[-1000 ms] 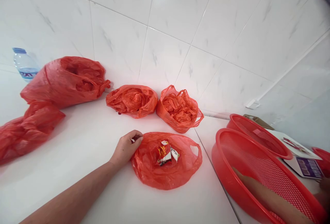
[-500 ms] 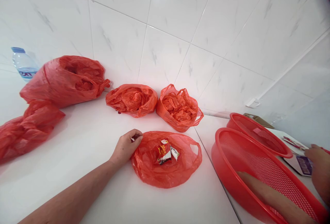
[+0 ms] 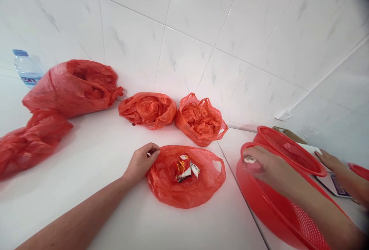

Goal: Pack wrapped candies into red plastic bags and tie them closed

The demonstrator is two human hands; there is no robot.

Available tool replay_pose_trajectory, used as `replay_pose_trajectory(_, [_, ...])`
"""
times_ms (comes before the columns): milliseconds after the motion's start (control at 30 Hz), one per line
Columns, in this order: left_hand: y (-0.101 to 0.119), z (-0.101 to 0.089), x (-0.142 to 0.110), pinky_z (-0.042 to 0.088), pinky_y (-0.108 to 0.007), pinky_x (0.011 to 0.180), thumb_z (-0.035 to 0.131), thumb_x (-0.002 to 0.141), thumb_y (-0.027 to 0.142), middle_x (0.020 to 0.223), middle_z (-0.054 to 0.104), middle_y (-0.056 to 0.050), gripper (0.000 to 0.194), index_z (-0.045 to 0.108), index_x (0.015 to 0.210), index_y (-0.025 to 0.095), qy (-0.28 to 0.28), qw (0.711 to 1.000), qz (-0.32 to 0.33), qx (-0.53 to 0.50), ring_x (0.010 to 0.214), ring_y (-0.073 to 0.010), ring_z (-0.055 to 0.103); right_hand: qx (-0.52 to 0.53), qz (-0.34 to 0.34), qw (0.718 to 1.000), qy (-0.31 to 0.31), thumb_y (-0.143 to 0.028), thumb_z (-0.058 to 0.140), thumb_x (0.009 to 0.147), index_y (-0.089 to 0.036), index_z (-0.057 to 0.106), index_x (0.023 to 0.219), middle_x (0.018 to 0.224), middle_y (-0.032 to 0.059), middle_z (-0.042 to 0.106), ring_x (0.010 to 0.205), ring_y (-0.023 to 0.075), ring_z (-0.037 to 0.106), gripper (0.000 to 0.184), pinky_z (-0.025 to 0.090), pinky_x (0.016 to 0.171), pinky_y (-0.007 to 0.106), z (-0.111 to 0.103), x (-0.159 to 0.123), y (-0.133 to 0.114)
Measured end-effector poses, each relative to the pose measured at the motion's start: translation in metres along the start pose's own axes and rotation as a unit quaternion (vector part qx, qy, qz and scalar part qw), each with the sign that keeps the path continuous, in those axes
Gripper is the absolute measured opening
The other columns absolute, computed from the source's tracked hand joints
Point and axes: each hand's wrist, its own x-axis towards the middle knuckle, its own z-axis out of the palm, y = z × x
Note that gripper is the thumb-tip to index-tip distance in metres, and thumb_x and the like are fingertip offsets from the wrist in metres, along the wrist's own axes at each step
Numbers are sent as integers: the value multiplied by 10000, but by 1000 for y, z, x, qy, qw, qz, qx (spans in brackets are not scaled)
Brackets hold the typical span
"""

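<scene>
An open red plastic bag (image 3: 167,194) lies on the white table, with small printed snack packets (image 3: 184,170) in its middle. My left hand (image 3: 143,161) pinches the bag's left rim between thumb and fingers. At the right, my right hand (image 3: 259,161) is over the near rim of a large red plastic basket (image 3: 259,204). Its fingers are closed on a small packet (image 3: 249,159), of which a white printed part shows; the rest is blurred by motion.
Two stuffed red bags (image 3: 147,111) stand by the tiled wall, with larger red bags (image 3: 72,88) and a water bottle (image 3: 27,69) at left. Another person's hand (image 3: 330,160) is near a scale (image 3: 337,184), behind a second red basket (image 3: 288,148).
My right hand has risen out of the large basket and moved up and left, now with a small packet in it. The other person's hand has moved left. My left hand stays on the bag.
</scene>
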Motion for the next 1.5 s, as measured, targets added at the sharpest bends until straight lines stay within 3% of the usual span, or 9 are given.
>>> replay_pose_trajectory(67, [-1,0,0,464,-257,616,499,777,362,762,664,-1,192,614,786,209,1,1000,4,1,648,-151,574,-21,-68,993,-92,-115,509,667,-280,583,889,875,1,580,664,144,534,286,384,556,243,13,6,-33])
replay_pose_trajectory(267, [-2,0,1,472,-262,617,496,776,359,757,663,-5,192,613,787,208,-2,1000,7,0,660,-159,586,-27,-192,969,-151,-34,503,707,-256,574,946,892,-10,508,648,95,479,334,305,559,209,71,29,-104])
replay_pose_trajectory(400, [-5,0,1,477,-261,620,493,782,350,758,659,-4,186,609,790,206,-6,1000,14,-1,642,-151,578,-34,-236,956,-170,-114,580,757,-250,600,927,871,-8,503,639,98,466,218,282,549,219,104,40,-122])
replay_pose_trajectory(600, [-8,2,2,482,-253,609,498,781,348,751,659,3,187,619,793,206,-9,1000,19,-20,615,-142,577,-5,-203,955,-219,-255,720,697,-323,605,1070,950,-3,517,721,135,533,396,344,558,228,117,44,-126])
replay_pose_trajectory(733, [-9,3,2,480,-251,614,500,781,326,757,661,-1,173,621,795,202,-5,1000,18,-25,626,-143,583,54,-154,973,-165,-326,615,792,-334,579,1128,1030,-2,530,857,163,576,337,438,719,283,107,43,-118])
replay_pose_trajectory(867, [-7,2,2,480,-256,620,494,786,321,760,659,-3,167,613,790,204,-2,1000,16,-18,638,-149,586,105,-64,992,-19,-352,519,845,-285,560,1135,1105,27,518,981,189,562,300,451,840,337,110,48,-86])
replay_pose_trajectory(1133, [-6,2,3,480,-263,629,492,799,352,757,660,-5,186,611,770,212,0,999,9,-38,688,-169,599,138,104,962,210,-465,490,819,-204,483,1232,1143,115,508,982,240,547,489,485,775,364,143,37,-7])
replay_pose_trajectory(1333, [-8,3,5,464,-249,597,539,775,378,746,653,6,187,613,804,209,53,997,-25,-46,633,-147,571,208,210,950,104,-597,478,780,-195,524,1144,949,71,615,723,203,601,545,479,675,332,156,27,17])
replay_pose_trajectory(1500, [-15,4,9,466,-251,627,544,776,393,770,636,-1,211,590,834,196,69,994,-33,-85,661,-142,566,207,173,962,-43,-611,361,835,-213,577,770,704,26,627,652,205,578,457,426,602,298,149,24,19])
